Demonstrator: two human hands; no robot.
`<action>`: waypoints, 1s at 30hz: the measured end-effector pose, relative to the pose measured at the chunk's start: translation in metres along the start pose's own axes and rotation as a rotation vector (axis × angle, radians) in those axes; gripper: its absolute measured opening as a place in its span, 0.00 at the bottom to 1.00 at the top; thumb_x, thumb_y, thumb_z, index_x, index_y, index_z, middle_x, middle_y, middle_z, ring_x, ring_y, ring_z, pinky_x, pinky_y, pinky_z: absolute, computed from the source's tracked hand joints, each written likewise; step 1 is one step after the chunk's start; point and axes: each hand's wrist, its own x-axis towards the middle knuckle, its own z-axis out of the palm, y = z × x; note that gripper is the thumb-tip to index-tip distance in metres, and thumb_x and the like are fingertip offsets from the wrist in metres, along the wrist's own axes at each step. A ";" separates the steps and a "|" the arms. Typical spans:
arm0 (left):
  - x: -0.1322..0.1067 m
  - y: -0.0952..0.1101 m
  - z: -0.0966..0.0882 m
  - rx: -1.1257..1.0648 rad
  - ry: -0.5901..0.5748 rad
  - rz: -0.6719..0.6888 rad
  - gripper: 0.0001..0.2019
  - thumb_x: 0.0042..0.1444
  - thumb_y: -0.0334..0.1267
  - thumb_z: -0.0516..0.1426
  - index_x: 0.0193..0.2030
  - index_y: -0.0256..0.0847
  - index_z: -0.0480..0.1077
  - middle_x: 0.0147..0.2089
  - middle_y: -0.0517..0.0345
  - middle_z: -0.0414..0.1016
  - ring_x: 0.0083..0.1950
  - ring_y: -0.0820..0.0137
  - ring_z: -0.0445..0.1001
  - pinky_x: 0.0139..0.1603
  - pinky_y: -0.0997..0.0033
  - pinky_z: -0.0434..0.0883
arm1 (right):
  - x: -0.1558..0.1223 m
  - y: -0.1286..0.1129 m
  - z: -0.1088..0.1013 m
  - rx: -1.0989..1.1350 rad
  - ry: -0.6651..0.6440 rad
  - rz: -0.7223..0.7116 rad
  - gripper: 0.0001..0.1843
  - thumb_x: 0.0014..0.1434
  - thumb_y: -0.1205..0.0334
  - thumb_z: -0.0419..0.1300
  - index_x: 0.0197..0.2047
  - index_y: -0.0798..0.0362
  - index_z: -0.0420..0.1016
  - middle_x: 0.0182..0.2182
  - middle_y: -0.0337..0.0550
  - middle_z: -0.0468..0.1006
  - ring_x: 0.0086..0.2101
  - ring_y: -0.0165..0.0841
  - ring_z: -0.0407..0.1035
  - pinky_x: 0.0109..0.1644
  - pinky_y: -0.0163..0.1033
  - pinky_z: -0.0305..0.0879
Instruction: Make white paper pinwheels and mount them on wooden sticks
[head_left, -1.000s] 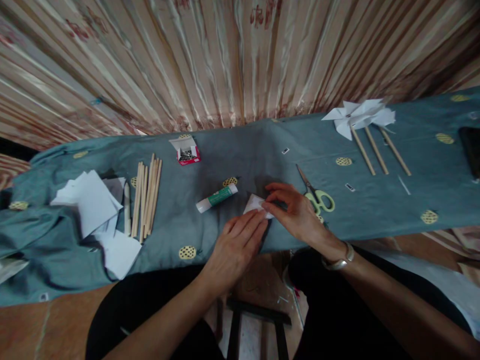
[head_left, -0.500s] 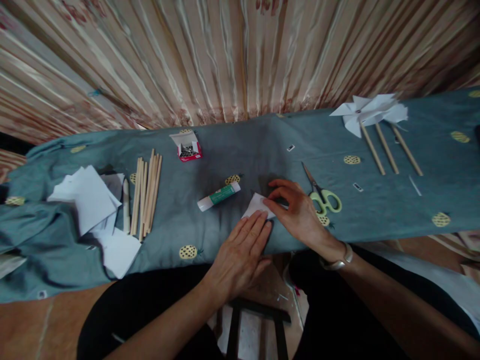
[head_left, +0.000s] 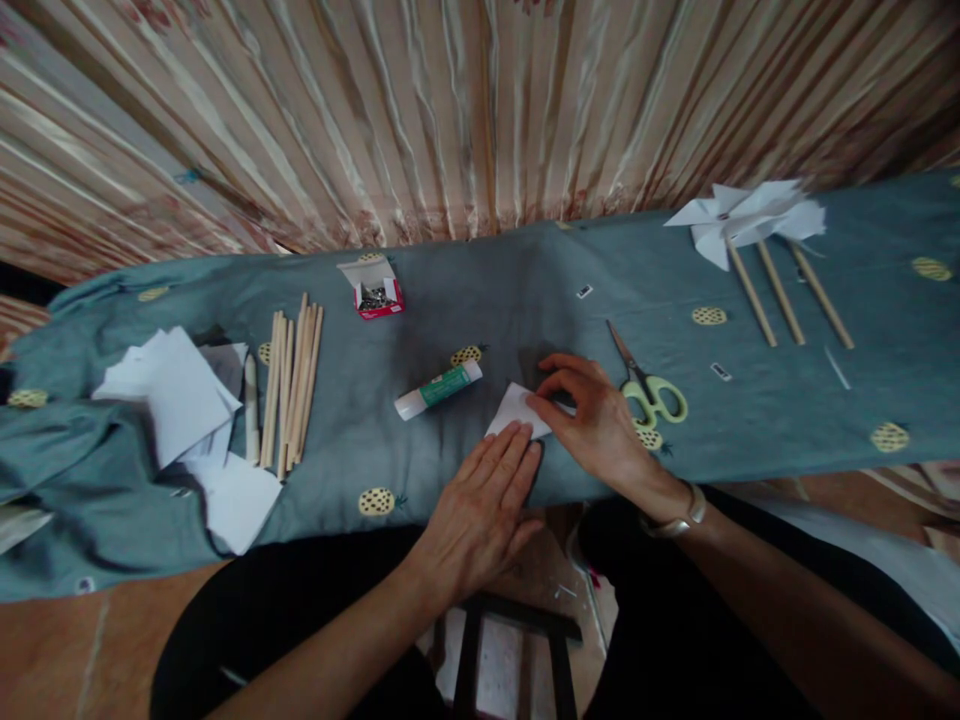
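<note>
Head view: pressing small angular white paper (head_left: 514, 405) onto teal pineapple-print cloth (head_left: 465, 295), between cylindrical green-and-white glue stick (head_left: 439, 390) and green-handled metal scissors (head_left: 640, 378), with bare left hand (head_left: 478, 518) flat, unclenched; touching paper with curved bare right hand (head_left: 600, 425), cannot tell whether pinching.

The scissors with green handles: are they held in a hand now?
No, the scissors lie on the cloth beside the right hand, which touches the white paper.
</note>
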 end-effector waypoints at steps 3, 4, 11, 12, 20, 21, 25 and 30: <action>0.000 0.000 -0.001 0.002 0.002 -0.006 0.31 0.65 0.44 0.53 0.68 0.26 0.52 0.71 0.32 0.57 0.74 0.53 0.50 0.69 0.50 0.62 | 0.000 -0.001 0.000 -0.010 0.001 -0.004 0.05 0.58 0.62 0.63 0.30 0.52 0.74 0.46 0.51 0.78 0.49 0.43 0.71 0.55 0.51 0.67; 0.001 0.000 -0.001 0.003 0.002 -0.007 0.31 0.65 0.44 0.53 0.68 0.26 0.52 0.71 0.32 0.57 0.74 0.52 0.51 0.69 0.50 0.62 | 0.000 -0.001 0.000 -0.012 0.002 -0.006 0.05 0.58 0.62 0.63 0.30 0.52 0.74 0.46 0.50 0.78 0.49 0.43 0.71 0.55 0.51 0.67; 0.001 0.000 0.000 0.019 -0.021 -0.001 0.31 0.64 0.43 0.54 0.68 0.25 0.53 0.71 0.32 0.57 0.74 0.51 0.50 0.69 0.50 0.62 | 0.000 0.000 0.001 -0.028 0.008 -0.023 0.06 0.59 0.61 0.63 0.31 0.52 0.74 0.45 0.50 0.78 0.48 0.43 0.72 0.55 0.52 0.68; 0.001 0.000 0.001 0.026 -0.024 0.002 0.31 0.64 0.43 0.55 0.68 0.25 0.53 0.70 0.32 0.57 0.74 0.51 0.50 0.69 0.49 0.62 | 0.000 0.000 0.001 -0.034 0.007 -0.029 0.06 0.59 0.61 0.62 0.31 0.52 0.74 0.45 0.51 0.78 0.49 0.43 0.72 0.55 0.52 0.68; -0.001 -0.001 0.005 0.062 -0.027 0.013 0.32 0.63 0.41 0.56 0.68 0.24 0.52 0.70 0.31 0.58 0.73 0.52 0.52 0.69 0.50 0.61 | -0.017 -0.002 -0.004 -0.139 0.001 -0.138 0.18 0.62 0.52 0.60 0.48 0.56 0.73 0.55 0.58 0.74 0.54 0.48 0.68 0.58 0.56 0.67; -0.001 -0.001 0.005 0.064 -0.031 0.009 0.32 0.63 0.41 0.55 0.69 0.25 0.51 0.70 0.32 0.57 0.73 0.52 0.52 0.69 0.50 0.61 | -0.019 -0.002 -0.004 -0.157 0.006 -0.150 0.19 0.63 0.51 0.59 0.50 0.57 0.72 0.55 0.59 0.73 0.55 0.49 0.67 0.58 0.56 0.67; 0.000 -0.001 0.006 0.079 -0.037 0.002 0.33 0.63 0.42 0.55 0.69 0.25 0.51 0.71 0.33 0.56 0.74 0.52 0.50 0.70 0.49 0.60 | -0.023 0.000 -0.003 -0.242 -0.008 -0.167 0.23 0.65 0.50 0.55 0.55 0.59 0.69 0.58 0.62 0.69 0.57 0.50 0.65 0.61 0.57 0.65; -0.005 -0.003 0.004 0.088 -0.018 0.011 0.33 0.61 0.40 0.58 0.67 0.24 0.54 0.70 0.30 0.57 0.73 0.50 0.53 0.69 0.49 0.62 | -0.025 0.004 -0.006 -0.324 -0.043 -0.172 0.25 0.67 0.49 0.53 0.58 0.60 0.67 0.61 0.63 0.66 0.59 0.52 0.63 0.60 0.59 0.64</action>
